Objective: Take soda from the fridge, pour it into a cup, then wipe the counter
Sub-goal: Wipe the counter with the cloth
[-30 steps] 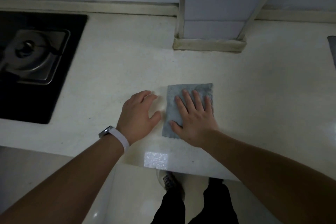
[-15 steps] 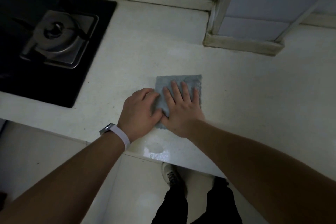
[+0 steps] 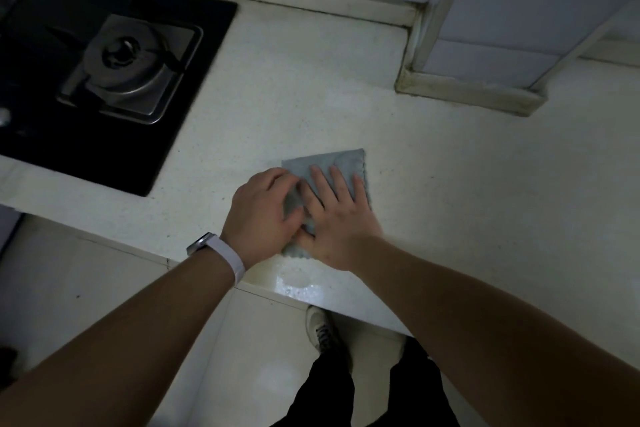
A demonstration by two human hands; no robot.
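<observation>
A small grey-blue cloth lies flat on the pale counter, near its front edge. My right hand presses on the cloth with straight, spread fingers. My left hand, with a white watch band on the wrist, rests on the cloth's left part, its fingers bent over the fabric next to my right thumb. Most of the cloth is hidden under both hands. No soda or cup is in view.
A black gas hob with a steel burner is set into the counter at the left. A tiled pillar base juts out at the back right. A wet sheen marks the counter's front edge. My shoe and dark trousers show below.
My left hand has moved from the bare counter onto the cloth's left side. Both hands and the cloth have shifted left, toward the hob.
</observation>
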